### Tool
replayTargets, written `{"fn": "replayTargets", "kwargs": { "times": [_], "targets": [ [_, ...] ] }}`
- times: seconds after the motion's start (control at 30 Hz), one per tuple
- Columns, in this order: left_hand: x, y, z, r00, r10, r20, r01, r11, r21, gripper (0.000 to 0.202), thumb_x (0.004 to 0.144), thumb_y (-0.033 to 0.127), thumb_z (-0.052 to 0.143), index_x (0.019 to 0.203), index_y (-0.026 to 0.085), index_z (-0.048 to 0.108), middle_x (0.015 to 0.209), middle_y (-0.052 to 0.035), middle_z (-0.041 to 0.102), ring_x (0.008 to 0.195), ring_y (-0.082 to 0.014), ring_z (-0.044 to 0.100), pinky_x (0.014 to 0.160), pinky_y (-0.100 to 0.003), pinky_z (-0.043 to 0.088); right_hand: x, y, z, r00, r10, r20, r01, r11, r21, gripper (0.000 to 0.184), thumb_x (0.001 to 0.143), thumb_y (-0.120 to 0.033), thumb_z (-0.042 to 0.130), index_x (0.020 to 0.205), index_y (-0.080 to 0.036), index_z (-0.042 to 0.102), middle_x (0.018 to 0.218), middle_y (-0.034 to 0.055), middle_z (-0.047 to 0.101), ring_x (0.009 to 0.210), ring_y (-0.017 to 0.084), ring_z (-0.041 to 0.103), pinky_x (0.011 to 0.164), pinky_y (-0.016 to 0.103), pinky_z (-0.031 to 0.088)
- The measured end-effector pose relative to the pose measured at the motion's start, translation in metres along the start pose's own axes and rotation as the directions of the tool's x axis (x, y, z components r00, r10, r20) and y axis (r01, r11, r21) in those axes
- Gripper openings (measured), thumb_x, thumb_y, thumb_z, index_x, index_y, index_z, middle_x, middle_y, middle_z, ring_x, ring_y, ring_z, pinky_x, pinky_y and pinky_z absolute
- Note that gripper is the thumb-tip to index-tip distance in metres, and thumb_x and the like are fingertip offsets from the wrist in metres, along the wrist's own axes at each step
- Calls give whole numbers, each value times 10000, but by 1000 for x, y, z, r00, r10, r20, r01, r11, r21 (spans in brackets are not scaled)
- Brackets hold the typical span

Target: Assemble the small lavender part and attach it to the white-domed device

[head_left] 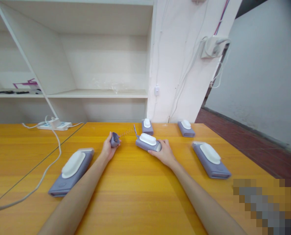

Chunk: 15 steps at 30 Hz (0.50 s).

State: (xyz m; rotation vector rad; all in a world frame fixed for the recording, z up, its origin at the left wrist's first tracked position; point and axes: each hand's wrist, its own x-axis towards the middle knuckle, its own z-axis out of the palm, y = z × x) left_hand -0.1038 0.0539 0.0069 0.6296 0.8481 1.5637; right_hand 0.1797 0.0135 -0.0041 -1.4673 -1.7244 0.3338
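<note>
My left hand (pixel 108 147) is closed around a small purple-grey cup-shaped piece (pixel 115 139), its hollow opening facing me. A thin coppery coil (pixel 127 132) stretches from near that piece toward the other hand; whether it joins both parts I cannot tell. In my right hand (pixel 165 152) is a purple-grey box-shaped device with a white oval brush-like pad (pixel 147 139) on top, gripped at its right end. A narrow flap (pixel 135 130) stands up at the device's left end. Right behind it lies a similar device (pixel 147 130) on the wooden table (pixel 135 202).
More such devices lie at the left (pixel 72 173), back right (pixel 186 129) and right (pixel 211 160). A white power strip (pixel 54 124) and its cable (pixel 59 147) are at the left. White shelving (pixel 98 94) rises behind. A pixelated patch covers the lower right corner.
</note>
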Motion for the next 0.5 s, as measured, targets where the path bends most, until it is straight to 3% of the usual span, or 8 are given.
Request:
{"fn": "replayTargets", "kwargs": {
  "times": [0.27, 0.5],
  "targets": [
    [4, -2, -1, 999, -14, -50, 12, 999, -36, 269, 793, 417, 475, 839, 155, 516, 714, -46, 610, 544, -147, 593, 430, -228, 424, 7, 9, -2, 990, 120, -80, -112, 989, 98, 717, 560, -575, 680, 1104, -146, 493, 978, 54, 466, 921, 200, 503, 867, 334, 420],
    [4, -4, -1, 999, 8, -53, -8, 1000, 1, 284, 763, 428, 517, 852, 158, 517, 733, -43, 609, 535, -145, 594, 427, -234, 432, 4, 6, -1, 998, 23, -64, -14, 991, 131, 697, 546, -560, 702, 1089, -175, 495, 969, 38, 455, 901, 192, 503, 845, 337, 436]
  ]
}}
